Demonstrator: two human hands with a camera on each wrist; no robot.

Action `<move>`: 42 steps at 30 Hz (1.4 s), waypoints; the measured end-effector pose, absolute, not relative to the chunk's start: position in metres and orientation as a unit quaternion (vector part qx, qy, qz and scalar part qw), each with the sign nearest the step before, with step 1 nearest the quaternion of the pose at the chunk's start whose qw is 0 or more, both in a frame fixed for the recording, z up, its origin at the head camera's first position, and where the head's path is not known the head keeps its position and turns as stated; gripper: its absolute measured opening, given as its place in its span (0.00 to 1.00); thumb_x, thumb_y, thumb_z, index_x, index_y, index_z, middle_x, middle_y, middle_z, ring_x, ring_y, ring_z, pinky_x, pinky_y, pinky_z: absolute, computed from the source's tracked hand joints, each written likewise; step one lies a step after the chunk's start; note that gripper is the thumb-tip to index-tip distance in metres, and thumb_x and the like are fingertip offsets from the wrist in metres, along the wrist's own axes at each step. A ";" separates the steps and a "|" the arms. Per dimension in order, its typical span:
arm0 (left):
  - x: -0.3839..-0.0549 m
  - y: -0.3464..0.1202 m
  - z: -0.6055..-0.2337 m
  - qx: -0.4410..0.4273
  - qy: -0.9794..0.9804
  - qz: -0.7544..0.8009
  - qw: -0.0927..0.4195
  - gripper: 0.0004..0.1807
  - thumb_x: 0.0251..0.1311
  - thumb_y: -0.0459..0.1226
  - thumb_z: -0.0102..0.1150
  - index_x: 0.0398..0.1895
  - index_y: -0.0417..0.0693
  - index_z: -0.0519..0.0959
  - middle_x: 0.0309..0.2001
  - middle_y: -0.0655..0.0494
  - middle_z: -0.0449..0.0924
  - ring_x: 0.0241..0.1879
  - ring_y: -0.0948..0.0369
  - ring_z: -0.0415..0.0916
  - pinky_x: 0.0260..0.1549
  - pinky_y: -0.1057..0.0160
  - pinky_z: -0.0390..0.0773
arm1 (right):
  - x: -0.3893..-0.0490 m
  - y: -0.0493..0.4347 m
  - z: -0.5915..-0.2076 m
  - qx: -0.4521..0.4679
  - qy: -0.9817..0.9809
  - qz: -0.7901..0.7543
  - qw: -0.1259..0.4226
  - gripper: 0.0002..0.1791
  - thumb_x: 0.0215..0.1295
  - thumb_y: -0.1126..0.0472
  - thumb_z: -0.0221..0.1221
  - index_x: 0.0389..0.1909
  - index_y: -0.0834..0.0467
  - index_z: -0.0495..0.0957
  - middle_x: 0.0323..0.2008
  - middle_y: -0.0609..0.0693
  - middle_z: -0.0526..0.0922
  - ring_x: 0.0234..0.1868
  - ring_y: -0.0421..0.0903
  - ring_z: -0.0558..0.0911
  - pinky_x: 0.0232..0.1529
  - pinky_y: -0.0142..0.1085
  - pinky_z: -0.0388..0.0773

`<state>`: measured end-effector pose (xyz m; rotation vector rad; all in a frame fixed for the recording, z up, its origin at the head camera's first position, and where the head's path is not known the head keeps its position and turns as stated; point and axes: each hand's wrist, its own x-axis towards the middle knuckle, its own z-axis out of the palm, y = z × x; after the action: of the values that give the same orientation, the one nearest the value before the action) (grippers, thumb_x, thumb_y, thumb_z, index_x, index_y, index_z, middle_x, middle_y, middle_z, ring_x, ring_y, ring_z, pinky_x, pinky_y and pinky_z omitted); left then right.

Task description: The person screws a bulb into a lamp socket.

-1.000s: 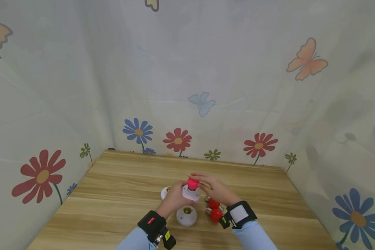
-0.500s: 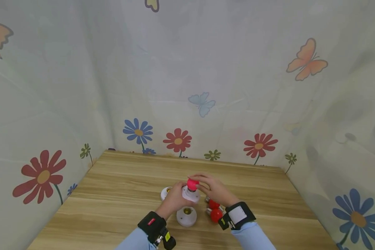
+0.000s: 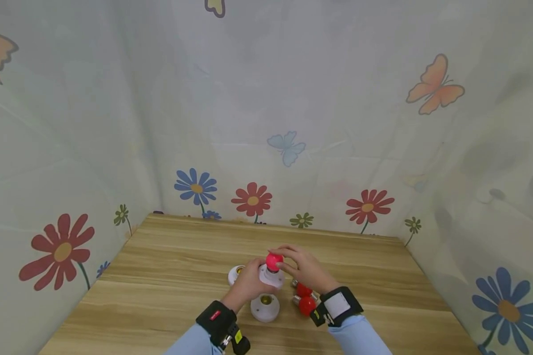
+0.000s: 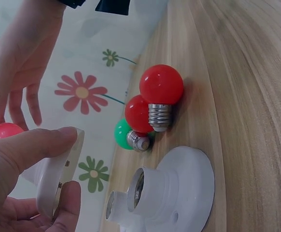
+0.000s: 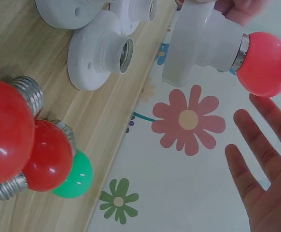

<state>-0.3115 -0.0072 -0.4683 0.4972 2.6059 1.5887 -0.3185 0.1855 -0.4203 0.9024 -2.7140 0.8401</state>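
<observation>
My left hand [image 3: 247,283] grips a white lamp holder [image 3: 272,278] by its round base, raised above the table, with thumb and fingers on opposite faces in the left wrist view. A red bulb [image 5: 265,63] sits in its socket, a metal band of the screw base showing at the rim. The thumb and index finger of my right hand [image 3: 308,270] pinch the bulb's globe. Its other fingers [image 5: 261,145] spread away from the bulb in the right wrist view.
Below my hands, a lamp holder [image 3: 265,311] stands on the wooden table [image 3: 182,305]; another holder [image 3: 234,274] is partly behind my left hand. Right of them lie two loose red bulbs [image 4: 161,84] and a green bulb [image 4: 122,133]. A flowered curtain [image 3: 231,123] surrounds the table.
My right wrist has shifted slightly left and its fingers have changed their hold a little on the red bulb. The left hand and lamp holder have hardly moved.
</observation>
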 end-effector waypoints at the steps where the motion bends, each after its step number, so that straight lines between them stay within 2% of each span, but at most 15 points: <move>1: -0.311 -0.007 -0.468 0.160 0.843 0.513 0.025 0.39 0.41 0.38 0.78 0.58 0.38 0.70 0.54 0.44 0.75 0.52 0.48 0.74 0.54 0.42 0.75 | -0.317 0.184 -0.419 0.290 -0.913 0.273 0.087 0.24 0.65 0.49 0.61 0.62 0.40 0.73 0.57 0.44 0.76 0.58 0.48 0.76 0.56 0.50 0.78; 4: -0.310 -0.006 -0.467 0.155 0.847 0.508 0.026 0.39 0.41 0.38 0.78 0.59 0.38 0.70 0.54 0.43 0.75 0.52 0.48 0.74 0.54 0.42 0.75 | -0.313 0.177 -0.411 0.250 -0.932 0.236 0.113 0.25 0.62 0.44 0.62 0.61 0.44 0.75 0.53 0.47 0.78 0.50 0.47 0.79 0.47 0.44 0.82; 6: -0.309 -0.006 -0.465 0.150 0.849 0.505 0.028 0.40 0.42 0.38 0.78 0.59 0.37 0.70 0.54 0.43 0.75 0.52 0.47 0.74 0.54 0.41 0.75 | -0.310 0.170 -0.404 0.224 -0.946 0.195 0.129 0.26 0.60 0.42 0.63 0.56 0.48 0.78 0.45 0.48 0.80 0.41 0.45 0.79 0.38 0.37 0.83; 10: -0.309 -0.005 -0.463 0.151 0.849 0.505 0.031 0.39 0.42 0.38 0.78 0.59 0.38 0.70 0.54 0.43 0.75 0.52 0.48 0.75 0.54 0.42 0.75 | -0.307 0.159 -0.392 0.197 -0.964 0.109 0.143 0.25 0.56 0.36 0.64 0.39 0.54 0.81 0.24 0.45 0.77 0.23 0.41 0.73 0.20 0.29 0.69; 12: -0.310 -0.005 -0.464 0.157 0.846 0.508 0.033 0.38 0.42 0.38 0.77 0.58 0.38 0.70 0.54 0.44 0.76 0.52 0.48 0.75 0.54 0.43 0.75 | -0.307 0.156 -0.390 0.194 -0.967 0.083 0.140 0.26 0.55 0.34 0.63 0.34 0.54 0.79 0.18 0.44 0.72 0.17 0.40 0.68 0.16 0.28 0.62; 14: -0.311 -0.005 -0.465 0.161 0.845 0.510 0.035 0.37 0.42 0.37 0.77 0.58 0.38 0.71 0.54 0.44 0.76 0.52 0.48 0.76 0.54 0.43 0.75 | -0.308 0.155 -0.389 0.195 -0.969 0.081 0.131 0.26 0.55 0.33 0.62 0.32 0.54 0.78 0.15 0.43 0.69 0.15 0.39 0.67 0.15 0.29 0.59; 19: -0.312 -0.004 -0.469 0.152 0.846 0.509 0.045 0.38 0.41 0.37 0.78 0.58 0.39 0.70 0.55 0.44 0.75 0.53 0.48 0.75 0.54 0.43 0.75 | -0.308 0.156 -0.388 0.203 -0.969 0.117 0.083 0.24 0.55 0.39 0.65 0.37 0.55 0.79 0.21 0.45 0.76 0.19 0.40 0.71 0.19 0.28 0.68; 24: -0.313 -0.004 -0.471 0.143 0.852 0.501 0.044 0.40 0.41 0.39 0.79 0.58 0.37 0.70 0.54 0.43 0.74 0.52 0.48 0.74 0.53 0.43 0.76 | -0.309 0.160 -0.384 0.240 -0.961 0.125 0.048 0.24 0.55 0.46 0.68 0.50 0.53 0.80 0.38 0.48 0.83 0.32 0.42 0.78 0.32 0.32 0.80; 28: -0.313 -0.005 -0.473 0.145 0.855 0.496 0.039 0.40 0.41 0.38 0.79 0.59 0.37 0.69 0.54 0.43 0.75 0.52 0.48 0.74 0.53 0.44 0.76 | -0.310 0.163 -0.382 0.275 -0.952 0.134 0.026 0.25 0.55 0.52 0.70 0.55 0.51 0.80 0.47 0.49 0.84 0.42 0.45 0.81 0.42 0.37 0.82; 32: -0.313 -0.006 -0.474 0.147 0.854 0.498 0.040 0.40 0.41 0.38 0.78 0.58 0.36 0.69 0.53 0.44 0.75 0.52 0.48 0.74 0.53 0.44 0.76 | -0.312 0.164 -0.383 0.291 -0.946 0.138 0.016 0.26 0.54 0.54 0.70 0.56 0.51 0.79 0.48 0.50 0.83 0.45 0.46 0.81 0.44 0.37 0.83; 42: -0.310 -0.007 -0.472 0.141 0.851 0.504 0.043 0.39 0.41 0.37 0.78 0.58 0.36 0.69 0.53 0.43 0.74 0.51 0.48 0.74 0.53 0.42 0.76 | -0.315 0.164 -0.384 0.285 -0.947 0.150 0.010 0.27 0.54 0.53 0.70 0.57 0.51 0.79 0.48 0.50 0.83 0.44 0.47 0.81 0.43 0.37 0.83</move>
<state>-0.3104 -0.0069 -0.4719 0.4297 2.6032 1.5415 -0.3147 0.1643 -0.3845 0.8901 -2.9557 0.4668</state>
